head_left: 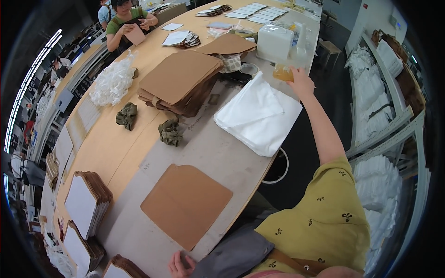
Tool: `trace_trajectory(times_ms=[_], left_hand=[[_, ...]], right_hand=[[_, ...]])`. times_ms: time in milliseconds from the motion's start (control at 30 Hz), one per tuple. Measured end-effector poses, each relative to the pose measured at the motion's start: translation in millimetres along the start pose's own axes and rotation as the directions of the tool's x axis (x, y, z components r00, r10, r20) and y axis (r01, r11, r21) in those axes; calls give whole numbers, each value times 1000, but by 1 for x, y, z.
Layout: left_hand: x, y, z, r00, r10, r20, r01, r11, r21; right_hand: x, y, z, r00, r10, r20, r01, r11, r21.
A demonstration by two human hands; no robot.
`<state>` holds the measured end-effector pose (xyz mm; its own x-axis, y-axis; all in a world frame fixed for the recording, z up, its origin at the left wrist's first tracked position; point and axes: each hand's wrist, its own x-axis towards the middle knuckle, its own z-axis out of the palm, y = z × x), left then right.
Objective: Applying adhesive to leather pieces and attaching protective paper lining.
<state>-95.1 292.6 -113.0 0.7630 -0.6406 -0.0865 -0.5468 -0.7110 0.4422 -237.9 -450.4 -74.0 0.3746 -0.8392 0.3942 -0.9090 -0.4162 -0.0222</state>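
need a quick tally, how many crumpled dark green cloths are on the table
2: the left cloth just below the white strips, the right cloth just below the big brown stack. The strips or stack may hide others.

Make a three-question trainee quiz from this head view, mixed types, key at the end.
1. What colour is the container at the right grip? A) green B) amber C) black
2. True or false: the white sheets lie on top of the tall brown stack.
3. Fill in: the flat brown piece lies nearest the ____ grip.

Key:
1. B
2. False; the white sheets lie to the right of the tall brown stack.
3. Left grip
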Motion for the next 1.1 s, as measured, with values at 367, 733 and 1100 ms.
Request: trace_trajectory(times_ms=[367,733,1100], left_hand=[[19,18,-7,858,308,-410,-69,862,503],[207,192,19,902,300,310,95,564,-821],[264,245,62,866,132,482,419,334,-844]], right_hand=[[-33,-14,-9,985,-29,173,-60,872,485],[-80,-30,-22,926,22,376,-302,640,707],[-91,-77,-6,902,-149,405,-324,384,864]])
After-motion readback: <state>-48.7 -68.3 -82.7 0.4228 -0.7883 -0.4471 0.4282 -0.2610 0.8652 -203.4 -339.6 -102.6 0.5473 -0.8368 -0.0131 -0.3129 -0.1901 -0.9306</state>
